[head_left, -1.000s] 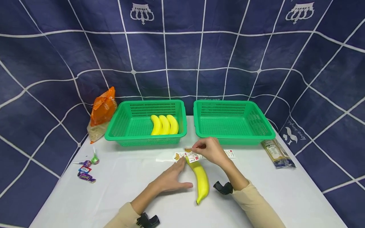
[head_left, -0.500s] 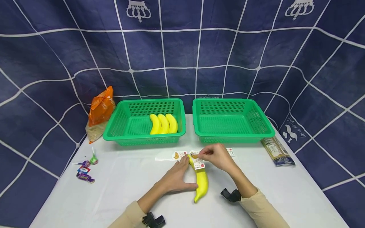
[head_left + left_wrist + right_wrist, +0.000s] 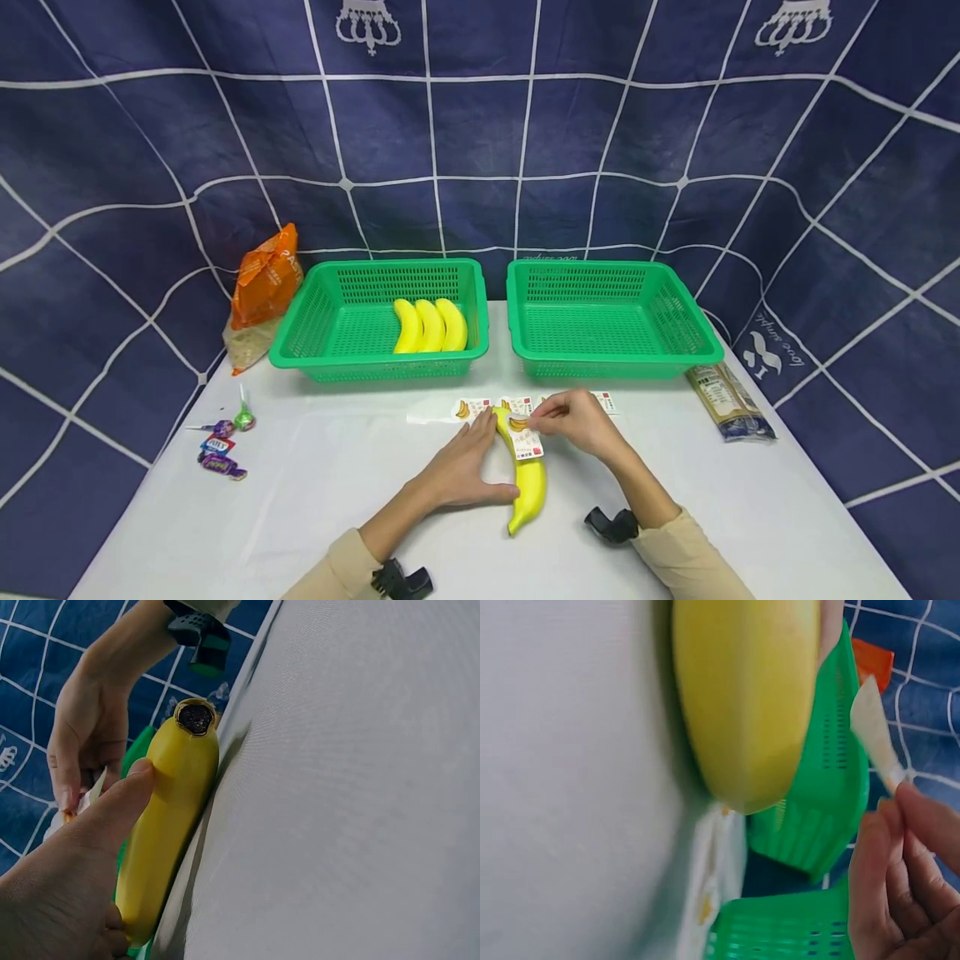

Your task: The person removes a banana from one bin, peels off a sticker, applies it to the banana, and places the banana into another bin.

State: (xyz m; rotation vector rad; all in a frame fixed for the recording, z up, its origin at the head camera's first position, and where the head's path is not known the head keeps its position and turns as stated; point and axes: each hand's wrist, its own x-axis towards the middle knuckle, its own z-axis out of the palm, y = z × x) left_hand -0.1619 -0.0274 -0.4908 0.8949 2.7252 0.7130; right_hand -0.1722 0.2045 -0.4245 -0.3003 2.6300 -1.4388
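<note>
A yellow banana (image 3: 531,487) lies on the table, its far end under the fingertips of my left hand (image 3: 461,471). That hand's fingers are mostly straight, and its thumb touches the banana's side in the left wrist view. My right hand (image 3: 577,423) pinches a white sticker (image 3: 527,444) printed with bananas between thumb and finger. From the head the sticker overlaps the banana; in the right wrist view this sticker (image 3: 876,735) stands apart from the peel. Behind the hands lies a strip of similar stickers (image 3: 472,409), partly hidden by the right hand.
The left green basket (image 3: 375,364) holds three bananas (image 3: 431,327); another green basket (image 3: 618,367) stands to its right. Wrapped sweets (image 3: 219,463) and a lollipop (image 3: 243,418) lie at left. An orange bag (image 3: 266,279) and a flat packet (image 3: 729,402) stand outside the baskets.
The right hand has brought the sticker nearer to me, from the banana's far tip to over its upper part. My left thumb has come against the banana's side.
</note>
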